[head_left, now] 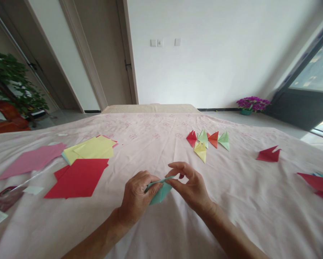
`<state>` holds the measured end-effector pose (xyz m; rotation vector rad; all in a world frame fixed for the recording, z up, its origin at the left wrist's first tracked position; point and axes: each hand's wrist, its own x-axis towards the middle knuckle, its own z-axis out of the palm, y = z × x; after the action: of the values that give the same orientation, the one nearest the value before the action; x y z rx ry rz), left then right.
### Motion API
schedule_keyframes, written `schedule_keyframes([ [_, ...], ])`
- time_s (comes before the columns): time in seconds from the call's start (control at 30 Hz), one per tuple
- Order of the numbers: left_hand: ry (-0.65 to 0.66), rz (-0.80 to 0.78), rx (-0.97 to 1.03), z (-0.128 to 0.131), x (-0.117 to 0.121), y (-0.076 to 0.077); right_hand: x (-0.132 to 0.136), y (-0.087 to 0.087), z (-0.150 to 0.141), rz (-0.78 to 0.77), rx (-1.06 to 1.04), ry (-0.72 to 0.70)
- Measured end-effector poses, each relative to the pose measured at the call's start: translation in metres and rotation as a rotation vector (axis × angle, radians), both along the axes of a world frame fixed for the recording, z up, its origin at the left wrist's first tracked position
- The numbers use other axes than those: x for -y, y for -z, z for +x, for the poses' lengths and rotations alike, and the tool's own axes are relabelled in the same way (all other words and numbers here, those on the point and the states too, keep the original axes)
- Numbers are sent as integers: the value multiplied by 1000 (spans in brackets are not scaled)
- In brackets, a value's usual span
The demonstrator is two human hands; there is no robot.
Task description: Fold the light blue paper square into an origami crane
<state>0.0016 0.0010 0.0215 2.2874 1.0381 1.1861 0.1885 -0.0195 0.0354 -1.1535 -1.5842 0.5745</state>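
Observation:
A small folded piece of teal paper (pixel 160 194) is held between both hands, just above the cloth at the near middle. My left hand (pixel 139 192) grips its left side, thumb on the near face and fingers behind. With thumb and index finger, my right hand (pixel 190 185) pinches the upper right edge; its other fingers are raised and curled. Beyond the right hand lie several folded paper pieces: a red one (pixel 191 139), a pale green one (pixel 203 137), an orange one (pixel 213 139), another green one (pixel 224 140) and a yellow one (pixel 200 151).
On the left are red paper sheets (pixel 77 178), yellow sheets (pixel 96 148), pink sheets (pixel 33 159) and a clear packet (pixel 9 199). A folded red piece (pixel 269 154) lies right, with more red paper (pixel 318 184) at the table's edge. A pink patterned tablecloth (pixel 150 144) covers the table.

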Motion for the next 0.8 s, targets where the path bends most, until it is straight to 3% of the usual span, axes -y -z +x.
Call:
schedule_keyframes([
  [0.47, -59, 274, -3, -4, -1, -1, 1, -3, 1, -55, -158, -52],
  [0.63, -84, 290, -28, -5, 0, -1, 1, -2, -1, -50, -178, -56],
  [0.8, -85, 194, -31, -4, 2, -3, 1, -2, -1, -74, -195, -41],
])
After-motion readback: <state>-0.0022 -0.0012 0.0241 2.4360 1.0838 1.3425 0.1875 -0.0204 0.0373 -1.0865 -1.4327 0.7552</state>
